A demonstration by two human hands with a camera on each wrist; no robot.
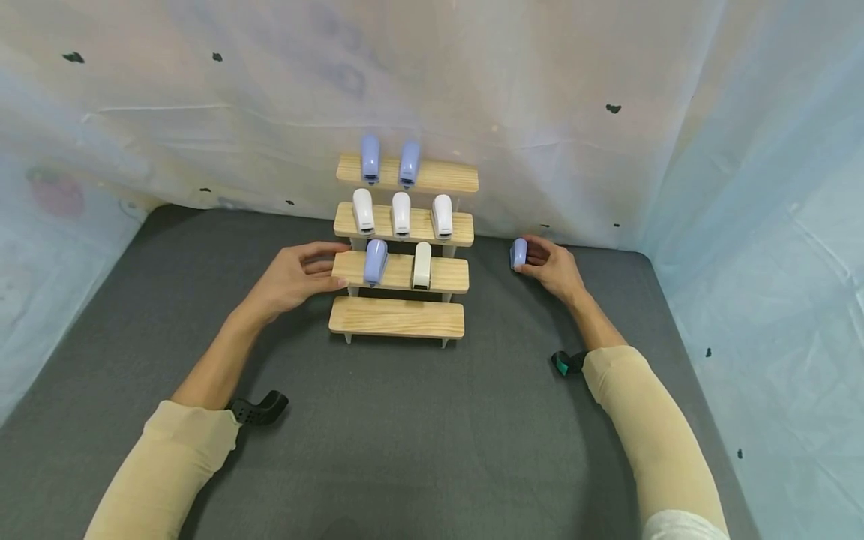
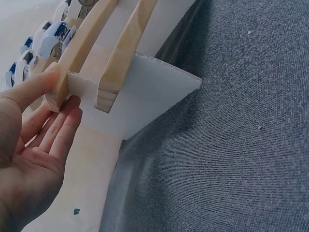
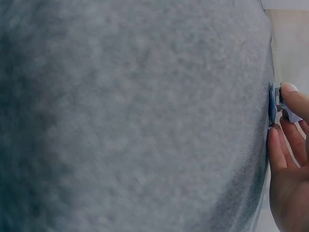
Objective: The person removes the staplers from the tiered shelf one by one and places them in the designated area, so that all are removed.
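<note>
A tiered wooden display stand [image 1: 397,318] holds small staplers on its upper boards. My left hand [image 1: 290,277] grips the left end of the second board from the bottom [image 2: 77,60], thumb on top and fingertips underneath in the left wrist view. To the right of the stand, my right hand [image 1: 556,271] pinches a purple-blue stapler [image 1: 518,253] between thumb and fingers, low at the grey tabletop. In the right wrist view that stapler [image 3: 279,101] shows only partly, at the right edge. The gripped board carries another purple-blue stapler [image 1: 375,262] and an off-white one [image 1: 421,265].
Three white staplers [image 1: 401,214] stand on the third board, and two purple-blue ones [image 1: 409,163] on the top board. The lowest board is bare. A pale sheet [image 1: 526,90] hangs behind the grey table [image 1: 418,427], with another sheet [image 1: 763,247] along its right side.
</note>
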